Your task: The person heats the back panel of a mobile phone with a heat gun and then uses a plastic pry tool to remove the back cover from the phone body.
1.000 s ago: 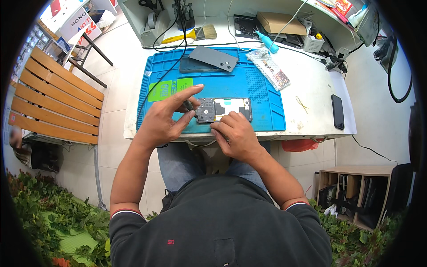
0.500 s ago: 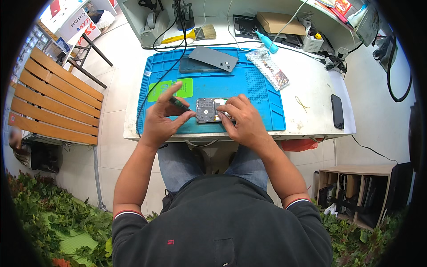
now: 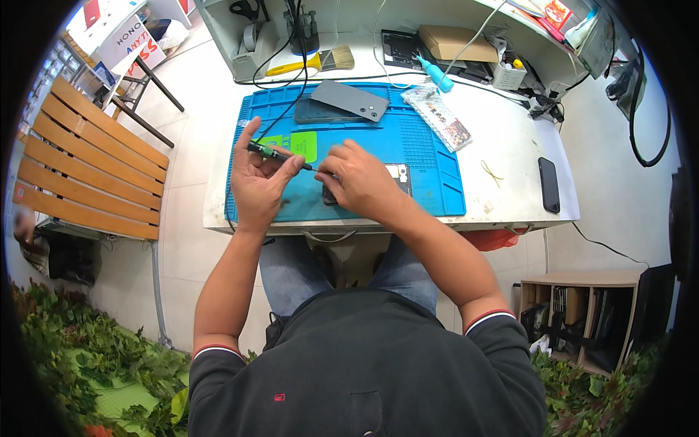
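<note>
Screwdriver [image 3: 279,154] is sitting in grip of left hand [image 3: 262,186], right hand [image 3: 364,182] likely working its tip [image 3: 309,167] above smartphone [image 3: 403,179], pinch unclear, next calling for steadiness.

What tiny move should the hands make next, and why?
Maybe slide the right hand slightly aside: it hides much of the opened phone and sits right by the tip of the screwdriver that the left hand holds, so moving it would probably give the screwdriver room.

Left fingers [image 3: 292,167] hold screwdriver [image 3: 271,152] over blue mat [image 3: 364,135].
</note>
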The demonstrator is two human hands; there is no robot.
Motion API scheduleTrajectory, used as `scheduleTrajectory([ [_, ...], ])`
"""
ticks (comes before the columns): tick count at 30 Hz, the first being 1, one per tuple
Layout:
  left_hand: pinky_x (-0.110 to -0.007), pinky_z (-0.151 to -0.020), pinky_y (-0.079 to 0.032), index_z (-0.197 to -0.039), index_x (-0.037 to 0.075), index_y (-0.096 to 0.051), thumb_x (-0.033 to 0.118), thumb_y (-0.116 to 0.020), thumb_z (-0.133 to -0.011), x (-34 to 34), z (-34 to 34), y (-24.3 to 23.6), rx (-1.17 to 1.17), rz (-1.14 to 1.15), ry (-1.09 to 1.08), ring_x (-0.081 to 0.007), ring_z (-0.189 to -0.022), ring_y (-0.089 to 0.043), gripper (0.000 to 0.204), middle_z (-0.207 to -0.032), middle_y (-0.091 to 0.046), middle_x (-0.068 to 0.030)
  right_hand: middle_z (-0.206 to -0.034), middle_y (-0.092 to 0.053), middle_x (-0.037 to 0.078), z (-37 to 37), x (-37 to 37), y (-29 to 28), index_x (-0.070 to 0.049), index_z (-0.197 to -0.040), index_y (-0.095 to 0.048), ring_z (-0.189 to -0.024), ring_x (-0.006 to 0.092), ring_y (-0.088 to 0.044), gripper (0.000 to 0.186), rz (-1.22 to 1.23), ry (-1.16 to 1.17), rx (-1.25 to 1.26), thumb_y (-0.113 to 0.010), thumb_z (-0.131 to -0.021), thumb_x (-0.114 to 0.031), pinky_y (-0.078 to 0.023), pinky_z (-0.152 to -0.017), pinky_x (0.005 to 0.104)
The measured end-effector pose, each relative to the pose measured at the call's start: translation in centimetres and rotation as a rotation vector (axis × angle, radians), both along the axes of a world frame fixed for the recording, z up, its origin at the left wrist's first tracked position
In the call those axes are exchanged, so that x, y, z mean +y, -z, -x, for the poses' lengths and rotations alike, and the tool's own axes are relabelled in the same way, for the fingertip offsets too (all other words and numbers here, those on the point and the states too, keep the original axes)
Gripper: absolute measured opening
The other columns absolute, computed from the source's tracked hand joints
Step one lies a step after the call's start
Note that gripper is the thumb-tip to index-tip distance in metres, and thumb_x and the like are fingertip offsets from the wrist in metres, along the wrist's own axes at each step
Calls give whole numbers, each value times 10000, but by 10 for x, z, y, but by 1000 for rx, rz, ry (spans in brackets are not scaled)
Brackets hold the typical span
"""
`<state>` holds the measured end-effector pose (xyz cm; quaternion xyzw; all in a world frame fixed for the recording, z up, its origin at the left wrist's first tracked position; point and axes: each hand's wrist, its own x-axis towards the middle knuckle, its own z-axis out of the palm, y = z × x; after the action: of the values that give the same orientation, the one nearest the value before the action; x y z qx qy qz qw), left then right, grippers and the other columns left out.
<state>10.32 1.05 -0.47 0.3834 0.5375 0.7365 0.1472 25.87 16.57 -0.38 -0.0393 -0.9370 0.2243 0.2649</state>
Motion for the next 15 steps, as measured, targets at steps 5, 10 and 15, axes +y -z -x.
scheduleTrajectory([
  [5,-296,-880,-660,-1696,36,-364,-88,-850,-961,-7,14,-6,56,-31,-159,-163,-981,-788,891,-1059,-766,-111,-1020,-732,77,53,38,-10,-56,-965,-832,-1053,335,-659,168,-112,65,-18,-808,-981,-222,-572,-909,461],
  [10,-277,-883,-646,-1709,56,-348,-79,-850,-965,-12,5,-9,108,11,-153,-135,-958,-768,908,-1066,-754,-96,-1048,-746,98,95,89,-5,-68,-946,-857,-1119,332,-683,217,-190,126,-73,-782,-998,-265,-585,-981,485],
  [15,-305,-911,-644,-1738,71,-301,-37,-824,-999,-26,10,1,347,156,-175,-143,-946,-762,911,-1073,-749,-83,-1066,-748,118,81,86,2,-78,-1117,-848,-1133,345,-680,258,-131,131,-40,-748,-1046,-305,-581,-965,486],
])
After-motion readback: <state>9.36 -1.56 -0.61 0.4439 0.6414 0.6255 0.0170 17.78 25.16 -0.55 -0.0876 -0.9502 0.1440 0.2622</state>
